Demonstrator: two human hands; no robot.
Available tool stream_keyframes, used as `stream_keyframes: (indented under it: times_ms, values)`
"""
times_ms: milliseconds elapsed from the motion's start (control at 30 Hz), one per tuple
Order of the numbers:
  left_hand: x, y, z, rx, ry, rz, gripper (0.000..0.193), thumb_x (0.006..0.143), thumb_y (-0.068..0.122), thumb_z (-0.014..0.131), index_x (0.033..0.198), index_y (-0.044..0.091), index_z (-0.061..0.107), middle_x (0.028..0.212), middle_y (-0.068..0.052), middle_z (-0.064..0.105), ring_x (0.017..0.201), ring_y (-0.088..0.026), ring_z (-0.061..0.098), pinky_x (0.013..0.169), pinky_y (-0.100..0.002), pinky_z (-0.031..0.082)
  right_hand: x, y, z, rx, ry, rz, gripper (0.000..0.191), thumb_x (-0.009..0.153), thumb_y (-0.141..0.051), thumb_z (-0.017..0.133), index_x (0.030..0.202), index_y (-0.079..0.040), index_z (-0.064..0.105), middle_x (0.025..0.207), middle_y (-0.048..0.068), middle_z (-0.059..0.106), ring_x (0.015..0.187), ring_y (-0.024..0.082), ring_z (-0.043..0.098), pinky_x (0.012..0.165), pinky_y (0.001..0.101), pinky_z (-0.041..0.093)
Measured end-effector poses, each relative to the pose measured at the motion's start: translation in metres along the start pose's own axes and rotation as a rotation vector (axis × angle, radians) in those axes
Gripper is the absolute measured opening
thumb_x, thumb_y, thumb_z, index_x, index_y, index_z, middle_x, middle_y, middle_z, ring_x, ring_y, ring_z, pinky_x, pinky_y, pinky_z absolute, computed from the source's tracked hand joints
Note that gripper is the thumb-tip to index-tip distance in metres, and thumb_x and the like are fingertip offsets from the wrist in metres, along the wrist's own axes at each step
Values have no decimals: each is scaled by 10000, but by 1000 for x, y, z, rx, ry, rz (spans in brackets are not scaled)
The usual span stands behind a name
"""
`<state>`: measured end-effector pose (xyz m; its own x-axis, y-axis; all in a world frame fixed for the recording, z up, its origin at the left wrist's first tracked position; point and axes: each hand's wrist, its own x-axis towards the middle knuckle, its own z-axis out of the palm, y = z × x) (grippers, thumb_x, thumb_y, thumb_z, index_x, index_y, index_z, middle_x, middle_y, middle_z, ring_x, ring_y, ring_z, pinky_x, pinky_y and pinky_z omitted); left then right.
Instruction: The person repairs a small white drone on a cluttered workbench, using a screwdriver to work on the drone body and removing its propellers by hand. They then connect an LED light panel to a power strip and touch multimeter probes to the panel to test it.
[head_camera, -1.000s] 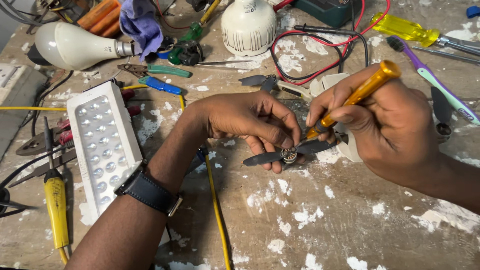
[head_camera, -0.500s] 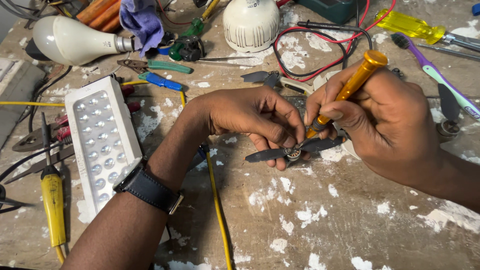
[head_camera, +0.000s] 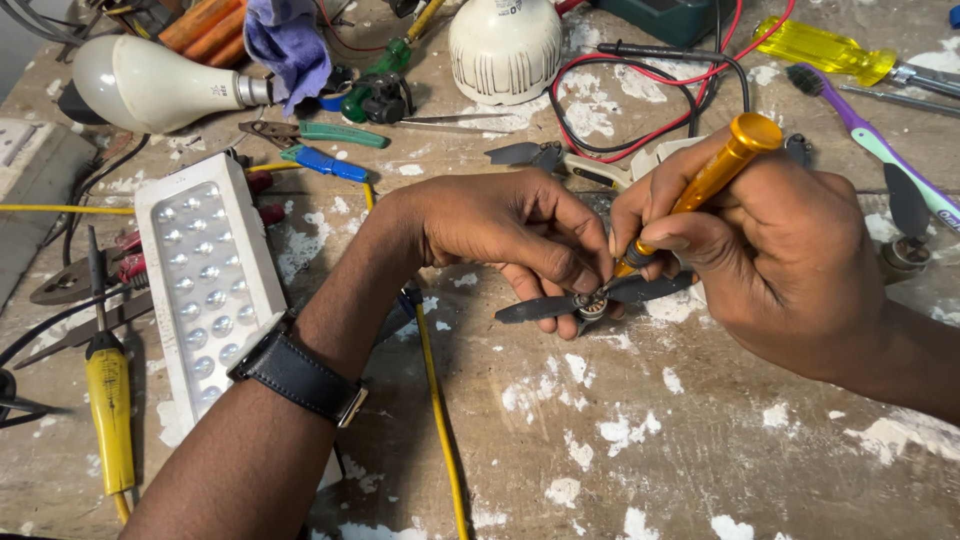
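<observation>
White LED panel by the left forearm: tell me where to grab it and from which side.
Grip the white LED panel across its two long edges near the middle, coming from above. It lies flat, lens face up, long and narrow, so the sides give parallel faces. The left forearm crowds its near right edge.

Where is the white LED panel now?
In the head view, the white LED panel lies left on the workbench, beside the left forearm's black watch, below the big bulb.
</observation>
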<state>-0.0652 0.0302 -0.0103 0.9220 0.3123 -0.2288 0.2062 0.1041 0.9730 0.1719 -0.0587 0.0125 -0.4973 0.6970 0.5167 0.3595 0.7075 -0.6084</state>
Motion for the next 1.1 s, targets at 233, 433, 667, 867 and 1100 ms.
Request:
stream_keyframes:
  times_ms: [233, 433, 667, 867, 1100]
  values:
    - [1, 0, -1, -6, 9, -3, 293, 940, 105, 677, 1166, -82, 679, 1041, -183, 758, 904, -267, 805, 822, -356, 678, -2, 6, 1, 22, -4, -1, 278, 1090, -249, 516, 1113, 26, 489, 975, 121, 718, 800, 111, 693, 719, 250, 599]
    - [0, -1, 0, -9, 27, 6, 309, 936, 122, 690, 1169, -81, 680, 1018, -170, 755, 887, -268, 804, 800, -358, 697, -2, 8, 7, 159, 36, 75, 292, 1073, -251, 503, 1156, 21, 440, 996, 136, 688, 807, 112, 650, 705, 250, 574]
    - [1, -2, 0, -37, 32, 13, 310, 935, 97, 698, 1172, -100, 675, 1022, -187, 761, 878, -273, 805, 790, -361, 693, 6, -11, 2, -128, 39, -33, 258, 1016, -237, 610, 994, 18, 583, 912, 91, 728, 741, 121, 706, 659, 249, 581]
    - [2, -3, -3, -16, 35, 18, 304, 930, 103, 703, 1169, -82, 675, 1028, -187, 764, 885, -272, 805, 782, -354, 642, 0, -25, -5, -515, 24, -96, 213, 888, -182, 797, 883, 12, 711, 919, 113, 757, 718, 188, 734, 602, 310, 531]
    - [0, -4, -4, -37, 27, 23, 276, 950, 130, 720, 1120, -87, 703, 985, -189, 766, 902, -269, 808, 816, -339, 688, -4, -38, 3, -459, 54, -111, 201, 842, -136, 800, 939, 22, 722, 917, 108, 751, 746, 166, 745, 640, 287, 580]
